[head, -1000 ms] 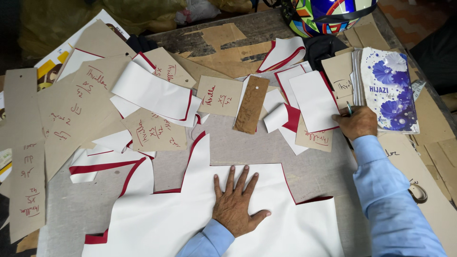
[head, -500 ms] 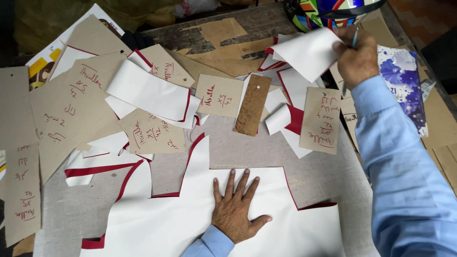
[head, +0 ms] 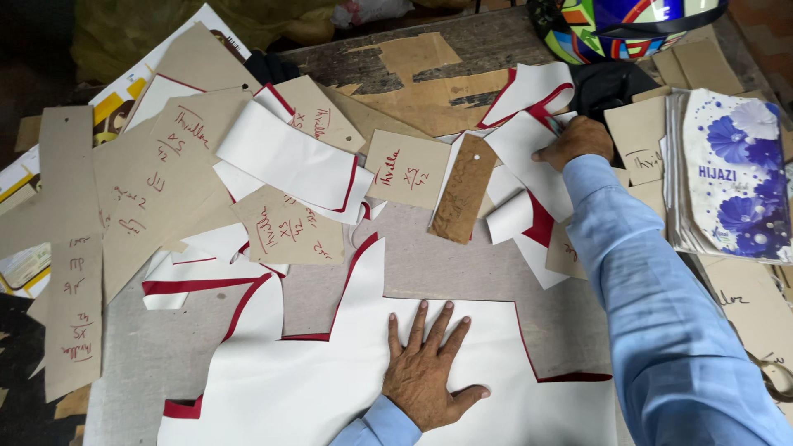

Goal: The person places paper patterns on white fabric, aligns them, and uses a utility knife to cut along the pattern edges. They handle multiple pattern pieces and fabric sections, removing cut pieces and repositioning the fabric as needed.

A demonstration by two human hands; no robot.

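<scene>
Head view, one counter (head: 496,272): left hand (head: 425,376) at 6 o'clock, grip wide, flat on large white sheet (head: 330,388). Right hand (head: 578,140) at 1 o'clock, grip closed, pinching white cut piece (head: 533,157). Cardboard patterns (head: 165,182) at 9 o'clock.

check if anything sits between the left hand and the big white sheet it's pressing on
Nothing visible does. The left hand lies flat with spread fingers directly on the large white sheet, bare material all round it. The right hand is apart, further up the table on a smaller white cut piece.
</scene>
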